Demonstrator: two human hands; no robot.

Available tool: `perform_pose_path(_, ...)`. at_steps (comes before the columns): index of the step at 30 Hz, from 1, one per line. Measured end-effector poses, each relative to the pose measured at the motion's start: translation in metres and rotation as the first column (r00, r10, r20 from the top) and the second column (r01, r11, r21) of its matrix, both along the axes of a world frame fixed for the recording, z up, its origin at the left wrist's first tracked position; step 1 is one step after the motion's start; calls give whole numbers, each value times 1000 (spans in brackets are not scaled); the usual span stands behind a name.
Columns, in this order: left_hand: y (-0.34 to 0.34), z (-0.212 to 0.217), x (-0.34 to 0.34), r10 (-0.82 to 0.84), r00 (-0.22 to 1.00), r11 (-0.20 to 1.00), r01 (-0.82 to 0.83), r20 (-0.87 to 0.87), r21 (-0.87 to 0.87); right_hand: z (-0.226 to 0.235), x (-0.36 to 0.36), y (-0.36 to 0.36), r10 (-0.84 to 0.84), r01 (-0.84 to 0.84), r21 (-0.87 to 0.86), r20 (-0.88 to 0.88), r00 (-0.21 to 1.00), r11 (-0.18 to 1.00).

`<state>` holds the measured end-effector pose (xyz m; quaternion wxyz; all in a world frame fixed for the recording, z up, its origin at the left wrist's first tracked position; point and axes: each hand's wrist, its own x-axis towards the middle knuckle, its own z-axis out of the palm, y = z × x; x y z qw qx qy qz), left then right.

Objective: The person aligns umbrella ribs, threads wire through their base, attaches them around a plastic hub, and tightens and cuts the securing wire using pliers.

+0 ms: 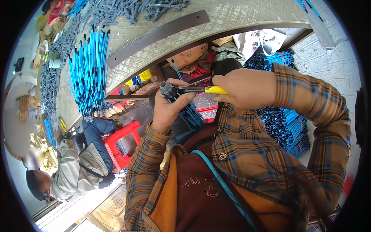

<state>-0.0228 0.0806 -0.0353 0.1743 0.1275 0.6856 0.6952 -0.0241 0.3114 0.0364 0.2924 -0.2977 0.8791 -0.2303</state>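
My left hand (168, 106) is closed around a grey ribbed plastic fitting (168, 89), with its thumb and fingers on either side. Thin blue tubes with dark parts (192, 115) hang below that hand; whether they join the fitting is hard to make out. In my right hand (245, 89) is a pair of pliers with yellow handles (216, 90). The metal jaws (189, 89) point left and reach the side of the fitting, near my left fingertips. My fingers hide where jaws and fitting meet.
The workbench (239, 17) carries a dark metal strip (158, 36), a bunch of blue-and-black tubes (89, 69) and heaped grey plastic parts (131, 8). Bundled tubes (291, 129) are stacked at right. Left, a person in a light jacket (83, 168) sits near a red plastic stool (123, 145).
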Motion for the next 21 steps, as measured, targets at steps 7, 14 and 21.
perform_pose_path(7, -3, 2, -1, 43, 999, 997, -44, 15, 56, -7, -1, 7, -63, 96, -155, 205, 977, 983)
perform_pose_path(14, -1, -2, 1, 28, 999, 999, -29, 33, 42, 2, -2, 9, -45, 73, -219, 131, 990, 973)
perform_pose_path(21, 7, 1, 9, 80, 996, 996, -82, 35, 35, 5, 3, 12, -40, 54, -186, 82, 996, 981)
